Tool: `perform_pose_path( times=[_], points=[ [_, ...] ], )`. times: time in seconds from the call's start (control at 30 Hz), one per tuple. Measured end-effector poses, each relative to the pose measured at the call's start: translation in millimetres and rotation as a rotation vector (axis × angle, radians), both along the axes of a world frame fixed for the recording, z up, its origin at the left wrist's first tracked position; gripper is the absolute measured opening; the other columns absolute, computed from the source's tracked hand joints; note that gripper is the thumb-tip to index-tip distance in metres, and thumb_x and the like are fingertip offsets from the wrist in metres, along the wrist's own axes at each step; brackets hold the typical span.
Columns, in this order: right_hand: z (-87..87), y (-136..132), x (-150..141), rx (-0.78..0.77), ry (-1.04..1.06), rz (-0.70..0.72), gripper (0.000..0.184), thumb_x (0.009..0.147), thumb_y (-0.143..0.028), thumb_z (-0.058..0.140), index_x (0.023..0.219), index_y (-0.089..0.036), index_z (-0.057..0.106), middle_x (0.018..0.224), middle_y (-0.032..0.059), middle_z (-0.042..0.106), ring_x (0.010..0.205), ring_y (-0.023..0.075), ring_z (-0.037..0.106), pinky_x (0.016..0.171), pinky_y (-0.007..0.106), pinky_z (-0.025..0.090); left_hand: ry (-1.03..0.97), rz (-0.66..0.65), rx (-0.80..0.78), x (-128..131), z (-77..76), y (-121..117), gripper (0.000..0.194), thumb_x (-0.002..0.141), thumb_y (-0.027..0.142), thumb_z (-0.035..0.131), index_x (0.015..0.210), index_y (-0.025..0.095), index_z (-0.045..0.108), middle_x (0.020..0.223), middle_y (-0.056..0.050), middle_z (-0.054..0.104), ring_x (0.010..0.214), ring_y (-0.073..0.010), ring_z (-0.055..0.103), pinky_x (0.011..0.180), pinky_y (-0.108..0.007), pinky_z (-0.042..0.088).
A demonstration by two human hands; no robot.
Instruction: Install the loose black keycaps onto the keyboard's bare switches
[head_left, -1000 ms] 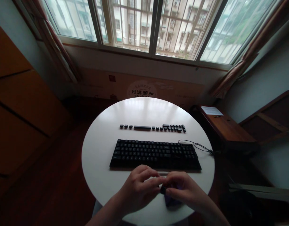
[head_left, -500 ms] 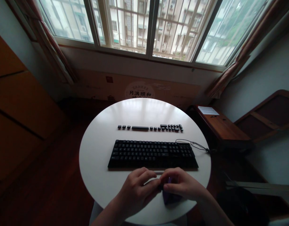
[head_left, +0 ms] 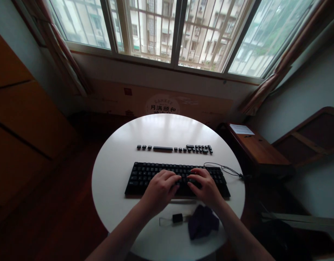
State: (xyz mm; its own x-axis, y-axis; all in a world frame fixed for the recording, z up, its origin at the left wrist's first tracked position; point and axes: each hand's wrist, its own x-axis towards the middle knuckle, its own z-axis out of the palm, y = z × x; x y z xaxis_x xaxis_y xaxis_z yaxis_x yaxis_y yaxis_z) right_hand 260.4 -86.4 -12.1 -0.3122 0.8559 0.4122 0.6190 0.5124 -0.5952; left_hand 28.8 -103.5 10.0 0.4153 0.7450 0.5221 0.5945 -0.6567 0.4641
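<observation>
A black keyboard lies across the middle of the round white table. My left hand rests on its near middle keys with curled, slightly spread fingers. My right hand lies beside it on the keys to the right, fingers bent down onto them. Neither hand holds anything. Behind my hands, near the table's front edge, lie a dark purple cloth and a small black keycap on a clear tool. A row of loose black keycaps stands beyond the keyboard.
The keyboard's cable runs off the table's right side. A wooden side table with a paper sheet stands to the right. A cardboard box sits under the window. Wooden cabinets line the left wall.
Both hands let go of the keycap and purple cloth near the front edge and moved forward onto the keyboard. The cloth and keycap now lie on the table.
</observation>
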Motion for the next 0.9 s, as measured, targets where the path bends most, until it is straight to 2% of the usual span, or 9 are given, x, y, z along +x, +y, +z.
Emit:
perform_pose_path(
  times=[0.13, 0.27, 0.5, 0.73, 0.9],
  points=[
    [-17.8, 3.3, -1.7, 0.087, -0.063, 0.061, 0.017, 0.085, -0.024, 0.067, 0.1, -0.025, 0.074, 0.118, 0.0102, 0.064, 0.112, 0.0283, 0.056, 0.097, 0.049, 0.049, -0.044, 0.048, 0.012, 1.3, -20.1, 9.7, 0.032, 0.09, 0.008, 0.049, 0.113, 0.019, 0.068, 0.107, -0.009, 0.067, 0.101, -0.0237, 0.06, 0.092, -0.045, 0.052],
    [-20.3, 0.9, -3.7, 0.108, -0.11, 0.077, 0.016, 0.084, -0.024, 0.068, 0.1, -0.025, 0.074, 0.117, 0.0095, 0.065, 0.112, 0.0285, 0.056, 0.097, 0.049, 0.048, -0.037, 0.056, 0.01, -1.4, -34.5, 10.6, 0.038, 0.088, 0.004, 0.046, 0.116, 0.02, 0.067, 0.109, -0.009, 0.067, 0.103, -0.0242, 0.059, 0.093, -0.047, 0.052],
    [-16.8, -2.4, -5.5, 0.141, -0.203, 0.071, 0.017, 0.085, -0.023, 0.069, 0.1, -0.025, 0.075, 0.117, 0.0087, 0.067, 0.11, 0.0287, 0.057, 0.095, 0.049, 0.047, -0.008, 0.055, -0.016, -1.3, -39.8, 7.9, 0.039, 0.085, 0.003, 0.048, 0.114, 0.019, 0.069, 0.114, -0.011, 0.064, 0.111, -0.0265, 0.056, 0.098, -0.048, 0.049],
    [-14.3, -4.2, -4.4, 0.153, -0.251, 0.081, 0.018, 0.085, -0.021, 0.067, 0.101, -0.025, 0.075, 0.119, 0.0084, 0.068, 0.11, 0.0286, 0.058, 0.095, 0.049, 0.047, 0.153, -0.036, 0.023, 2.6, -47.3, 5.0, 0.047, 0.078, 0.004, 0.06, 0.115, 0.031, 0.071, 0.132, -0.009, 0.058, 0.12, -0.031, 0.051, 0.101, -0.055, 0.042],
    [-19.3, -0.7, -2.1, 0.148, -0.184, 0.098, 0.022, 0.084, -0.02, 0.07, 0.104, -0.025, 0.074, 0.116, 0.0085, 0.069, 0.106, 0.0276, 0.06, 0.092, 0.048, 0.049, 0.206, -0.016, 0.0, 5.3, -50.2, 4.9, 0.046, 0.08, 0.006, 0.062, 0.117, 0.032, 0.072, 0.135, -0.011, 0.057, 0.122, -0.0316, 0.05, 0.103, -0.054, 0.039]
  ],
)
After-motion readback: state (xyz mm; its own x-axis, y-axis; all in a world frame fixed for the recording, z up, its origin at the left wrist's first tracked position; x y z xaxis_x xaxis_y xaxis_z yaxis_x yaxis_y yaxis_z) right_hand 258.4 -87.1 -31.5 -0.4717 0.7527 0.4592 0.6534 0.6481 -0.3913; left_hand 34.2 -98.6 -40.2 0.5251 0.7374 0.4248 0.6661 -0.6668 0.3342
